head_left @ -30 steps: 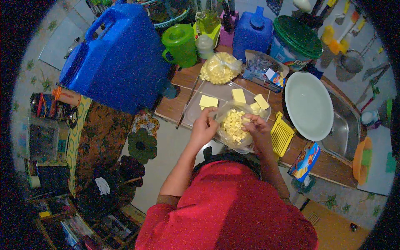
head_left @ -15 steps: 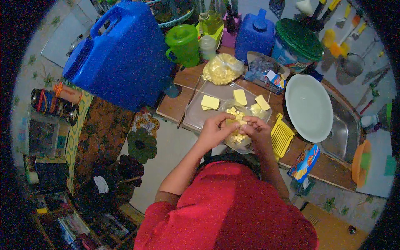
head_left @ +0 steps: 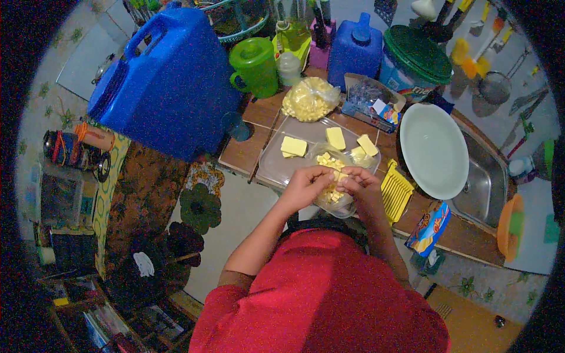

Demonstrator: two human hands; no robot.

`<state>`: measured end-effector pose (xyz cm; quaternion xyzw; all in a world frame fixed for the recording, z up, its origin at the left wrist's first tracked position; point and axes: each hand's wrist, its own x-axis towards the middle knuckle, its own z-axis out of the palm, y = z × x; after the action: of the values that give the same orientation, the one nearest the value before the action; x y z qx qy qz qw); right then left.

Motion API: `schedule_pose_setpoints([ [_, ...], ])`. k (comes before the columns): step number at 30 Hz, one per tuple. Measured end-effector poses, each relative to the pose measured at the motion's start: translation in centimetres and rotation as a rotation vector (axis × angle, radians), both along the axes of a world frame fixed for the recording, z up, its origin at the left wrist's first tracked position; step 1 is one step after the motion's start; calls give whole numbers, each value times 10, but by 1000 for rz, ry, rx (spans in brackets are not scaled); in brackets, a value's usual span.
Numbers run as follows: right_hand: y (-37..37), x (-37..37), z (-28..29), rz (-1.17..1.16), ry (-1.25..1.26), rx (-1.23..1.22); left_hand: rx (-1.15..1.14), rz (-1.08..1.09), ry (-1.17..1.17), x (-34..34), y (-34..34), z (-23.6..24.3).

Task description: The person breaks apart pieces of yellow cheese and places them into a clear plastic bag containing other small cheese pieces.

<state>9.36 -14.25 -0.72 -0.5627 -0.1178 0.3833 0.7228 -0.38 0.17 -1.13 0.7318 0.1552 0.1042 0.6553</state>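
Observation:
My left hand (head_left: 311, 182) and my right hand (head_left: 362, 183) meet over a clear plastic bag (head_left: 336, 209) at the tray's near side. Between their fingertips they pinch a small pale yellow piece (head_left: 338, 175), which looks like cheese. Small yellow cubes (head_left: 326, 159) lie in the bag, partly covered by the hands. Pale yellow blocks sit on the clear tray (head_left: 272, 157): a stacked pair (head_left: 293, 146) at left, one block (head_left: 335, 139) at the back and another (head_left: 366, 145) at right. Behind the tray is a fuller bag (head_left: 309, 100) of yellow bits.
Right of the tray lie a yellow slatted rack (head_left: 396, 193), a blue packet (head_left: 429, 228) and a large pale oval basin (head_left: 434, 152) beside the sink (head_left: 485, 182). A big blue jug (head_left: 170, 82), a green pitcher (head_left: 254, 67) and a green-lidded bucket (head_left: 416, 59) stand behind.
My fingers have drawn closer together around the small yellow piece. The whole view has shifted slightly; the blocks and bags keep their places.

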Motion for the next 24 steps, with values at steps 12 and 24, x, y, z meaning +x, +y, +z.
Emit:
schedule_pose_setpoints([
  [12, -3, 7, -18, -62, -64, -31, 224, 100, 133, 3, 5, -38],
  [24, 0, 0, -8, -38, -79, 10, -3, 76, 81, -3, -5, -9],
])
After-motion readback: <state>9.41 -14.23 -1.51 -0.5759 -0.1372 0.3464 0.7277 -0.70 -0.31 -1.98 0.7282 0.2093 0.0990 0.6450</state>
